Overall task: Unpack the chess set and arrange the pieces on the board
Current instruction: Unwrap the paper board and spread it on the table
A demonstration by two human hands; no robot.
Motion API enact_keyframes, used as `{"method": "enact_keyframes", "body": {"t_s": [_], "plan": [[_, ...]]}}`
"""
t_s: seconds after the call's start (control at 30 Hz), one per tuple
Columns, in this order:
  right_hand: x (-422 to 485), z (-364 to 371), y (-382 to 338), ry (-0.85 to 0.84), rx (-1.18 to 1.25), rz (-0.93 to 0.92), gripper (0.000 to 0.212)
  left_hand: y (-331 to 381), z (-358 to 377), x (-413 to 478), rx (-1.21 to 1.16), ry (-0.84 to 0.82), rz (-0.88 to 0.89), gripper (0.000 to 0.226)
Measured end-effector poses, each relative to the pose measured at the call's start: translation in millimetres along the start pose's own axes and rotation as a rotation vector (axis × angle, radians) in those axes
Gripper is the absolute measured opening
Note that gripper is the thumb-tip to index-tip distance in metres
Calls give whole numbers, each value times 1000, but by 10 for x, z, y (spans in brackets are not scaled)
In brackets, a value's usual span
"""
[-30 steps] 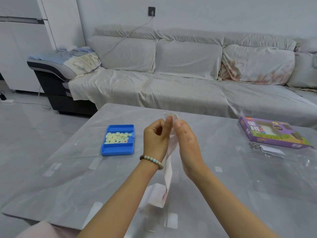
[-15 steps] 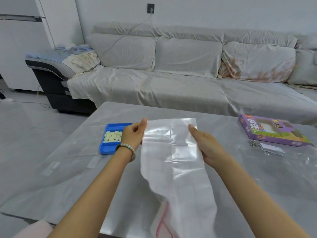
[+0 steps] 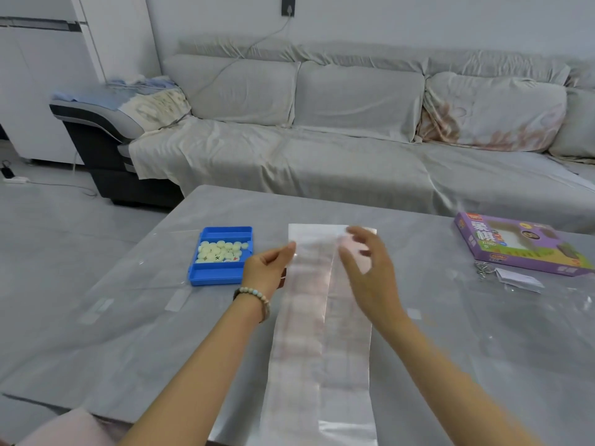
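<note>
Left hand [image 3: 267, 273] pinches board sheet [image 3: 306, 317]; right hand [image 3: 370, 275] blurred over it, grip unclear. Blue tray [image 3: 222, 275] of pieces [image 3: 220, 251] left, purple box [image 3: 521, 249] right. Grey table [image 3: 128, 333], sofa [image 3: 354, 162] behind.

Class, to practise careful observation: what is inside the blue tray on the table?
Inside the blue tray, the middle compartment holds a heap of pale round pieces; two show marks, one black, one red. Pieces beneath the heap, and the other faces, are hidden.

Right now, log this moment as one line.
sheet: long folded strip; left hand: pinches its edge; right hand: at sheet top, grip blurred; pieces: in blue tray
</note>
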State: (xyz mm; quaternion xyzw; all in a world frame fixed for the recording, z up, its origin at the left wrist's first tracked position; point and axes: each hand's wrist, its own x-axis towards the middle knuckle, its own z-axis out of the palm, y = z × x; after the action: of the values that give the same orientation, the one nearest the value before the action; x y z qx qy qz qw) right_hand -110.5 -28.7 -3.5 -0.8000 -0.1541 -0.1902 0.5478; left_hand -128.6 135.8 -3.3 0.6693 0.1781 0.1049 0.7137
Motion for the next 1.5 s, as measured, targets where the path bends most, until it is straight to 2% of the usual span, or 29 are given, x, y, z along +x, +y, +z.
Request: {"method": "enact_keyframes", "body": {"t_s": [0.1, 0.17, 0.27, 0.43, 0.57, 0.7, 0.8, 0.9, 1.0, 1.07, 1.13, 1.17, 1.2, 1.27, 1.33, 1.4, 1.5], "plan": [[-139, 207, -187, -226, 144, 83, 40, 59, 125, -47, -145, -86, -23, 17], [-139, 290, -246, -251, 277, 208, 48, 69, 184, -66, -231, -176, -25, 21], [-90, 320, -277, -192, 327, 273, 51, 67, 232, -80, -260, -206, -7, 25], [-32, 257, -322, -91, 448, 341, 25, 75, 233, -55, -249, -182, 5, 24], [133, 43, -242, 7, 388, 398, 30, 148, 125, 59, -267, -145, -13, 24], [370, -283, -115, 50, 464, 514, 34, 295, -46, 322, -216, -67, -80, 18], [516, -553, 67, 56, 428, 546, 28, 274, -105, 577, 30, -48, -127, 21], [637, -765, 348, 77, 353, 685, 25, 107, -122, 815, 362, 64, -91, 27], [692, -885, 673, 72, 199, 746, 29, -45, -99, 900, 455, 185, -58, 18], [678, -925, 862, 56, 124, 744, 31, -139, -48, 865, 602, 186, 5, 38], [641, -922, 1012, 47, 28, 712, 26, -230, 78, 746, 854, 88, 205, 51], [610, -897, 1074, 55, -55, 692, 23, -284, 162, 647, 934, -25, 292, 49], [566, -860, 1129, 67, -145, 656, 28, -366, 262, 525, 976, -167, 318, 46], [435, -737, 1213, 66, -347, 484, 46, -639, 436, 272, 1096, -434, 246, 50], [255, -572, 1209, -18, -511, 267, 50, -947, 520, 96, 1322, -534, 157, 60], [77, -392, 1196, -206, -615, 127, 53, -1171, 517, 55, 1464, -482, 167, 65], [-178, -154, 1262, -485, -748, 119, 64, -1272, 465, 203, 1505, -361, 224, 68]]}}
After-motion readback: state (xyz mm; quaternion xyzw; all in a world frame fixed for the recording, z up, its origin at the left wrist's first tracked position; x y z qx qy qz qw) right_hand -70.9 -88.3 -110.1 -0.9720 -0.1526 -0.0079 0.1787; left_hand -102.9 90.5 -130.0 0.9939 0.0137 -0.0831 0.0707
